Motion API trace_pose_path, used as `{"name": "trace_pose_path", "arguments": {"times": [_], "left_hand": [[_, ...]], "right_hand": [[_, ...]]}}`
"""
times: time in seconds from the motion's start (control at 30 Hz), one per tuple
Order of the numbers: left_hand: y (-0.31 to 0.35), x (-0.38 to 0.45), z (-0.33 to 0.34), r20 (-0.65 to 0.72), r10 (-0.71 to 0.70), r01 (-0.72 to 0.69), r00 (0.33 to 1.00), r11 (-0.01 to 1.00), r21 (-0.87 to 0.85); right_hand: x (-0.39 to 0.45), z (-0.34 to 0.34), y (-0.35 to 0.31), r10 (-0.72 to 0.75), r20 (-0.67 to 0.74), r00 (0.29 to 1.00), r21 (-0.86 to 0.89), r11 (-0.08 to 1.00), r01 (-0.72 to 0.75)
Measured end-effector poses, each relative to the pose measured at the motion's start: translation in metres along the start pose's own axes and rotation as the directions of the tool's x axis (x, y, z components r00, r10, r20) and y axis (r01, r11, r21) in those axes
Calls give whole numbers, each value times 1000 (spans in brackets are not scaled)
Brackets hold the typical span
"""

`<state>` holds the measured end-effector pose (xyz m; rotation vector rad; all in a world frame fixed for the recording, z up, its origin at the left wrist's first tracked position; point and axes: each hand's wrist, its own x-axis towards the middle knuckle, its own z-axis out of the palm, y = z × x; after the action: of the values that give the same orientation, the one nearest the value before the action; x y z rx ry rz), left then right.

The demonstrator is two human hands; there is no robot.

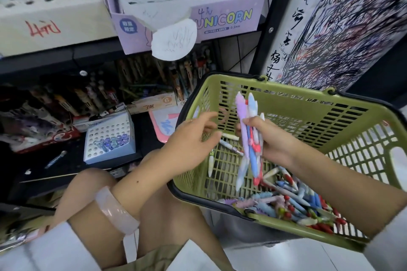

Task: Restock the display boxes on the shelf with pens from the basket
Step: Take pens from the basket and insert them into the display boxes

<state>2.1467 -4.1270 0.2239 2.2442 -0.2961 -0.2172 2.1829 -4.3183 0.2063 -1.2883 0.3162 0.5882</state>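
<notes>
L hand (193, 136) fingers spread, R hand (267, 138) gripping pens (247, 138)

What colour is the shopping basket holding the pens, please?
The basket is olive green with a dark rim, seen in the head view.

Right hand (267, 138) fingers curled, gripping; left hand (193, 138) open, fingers spread, reaching forward.

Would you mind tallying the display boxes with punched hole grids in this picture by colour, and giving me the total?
Cream box, red writing on its front: 1
Lilac UNICORN box: 1
Small pale blue box on the lower shelf: 1
Total: 3
</notes>
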Motion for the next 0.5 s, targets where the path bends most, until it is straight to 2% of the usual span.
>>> {"name": "trace_pose_path", "arguments": {"times": [0.03,0.1,0.17,0.23,0.33,0.43,0.5], "left_hand": [[9,0,-1,39,-69,75,997,976,-206],[27,0,-2,187,-175,250,967,807,-536],[41,-3,-1,309,-176,352,935,587,-729],[49,-8,-4,338,-170,378,926,436,-817],[48,-22,-23,345,-135,369,929,407,-835],[40,-42,-46,315,-75,313,946,457,-833],[30,-54,-58,245,-63,242,968,505,-829]], "right_hand": [[-4,10,-5,-26,21,999,21,999,25],[-13,32,-15,-97,79,992,59,994,92],[-23,52,-23,-181,115,977,103,980,169],[-34,71,-29,-255,136,957,96,965,243],[-50,94,-34,-333,177,926,-39,938,345],[-62,121,-37,-455,164,875,-179,859,480],[-68,139,-38,-526,169,834,-248,796,552]]}}
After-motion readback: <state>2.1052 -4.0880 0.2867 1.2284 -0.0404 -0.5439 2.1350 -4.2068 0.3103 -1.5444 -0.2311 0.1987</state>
